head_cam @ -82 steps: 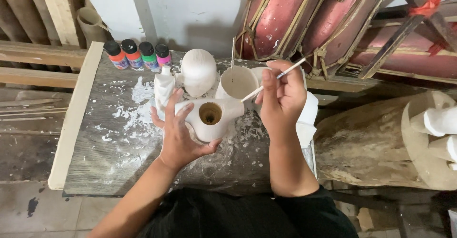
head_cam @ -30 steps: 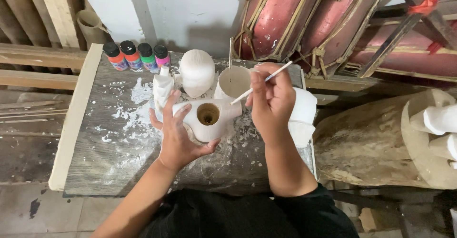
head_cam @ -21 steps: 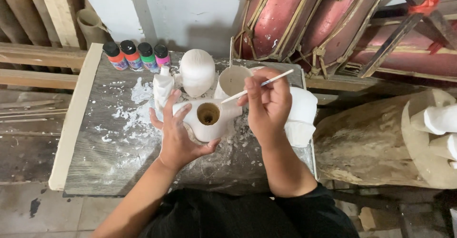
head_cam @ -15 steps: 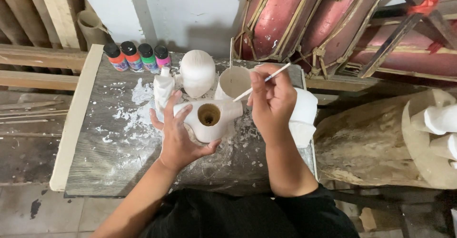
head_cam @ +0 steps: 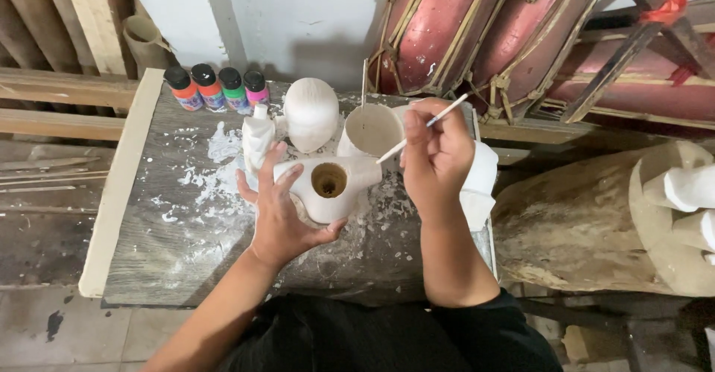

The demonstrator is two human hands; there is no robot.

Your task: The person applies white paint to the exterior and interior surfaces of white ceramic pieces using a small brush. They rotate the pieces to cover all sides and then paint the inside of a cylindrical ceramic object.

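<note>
Gripping a white hollow figurine piece (head_cam: pixel 328 186) with our left hand (head_cam: pixel 279 215), we keep it lying on its side on the worn wooden board (head_cam: pixel 171 245), its round dark opening facing up toward us. Our fingers wrap over its left side and the thumb presses under its lower edge, so the hand is clamped firmly on it. Our right hand (head_cam: pixel 436 156) is pinched shut around a thin paintbrush (head_cam: pixel 424 128), whose tip touches the right end of the piece, while the handle slants up and to the right past our knuckles.

Just behind the piece stands a white cup (head_cam: pixel 370 130) with a pale inside, and beside it to the left a white rounded head form (head_cam: pixel 311 113). A small white figure (head_cam: pixel 257 137) stands upright just left of our fingertips. White paint splatter (head_cam: pixel 216 171) covers the board around them. Near the board's far edge, four small paint bottles (head_cam: pixel 217 89) with black caps stand in a row: orange, blue, green and pink. A white cloth (head_cam: pixel 477 186) lies under our right wrist. Beyond the board, red drums (head_cam: pixel 462 22) bound with cane lean against the wall, and to the right a pale carved log (head_cam: pixel 596 223) lies on its side.
</note>
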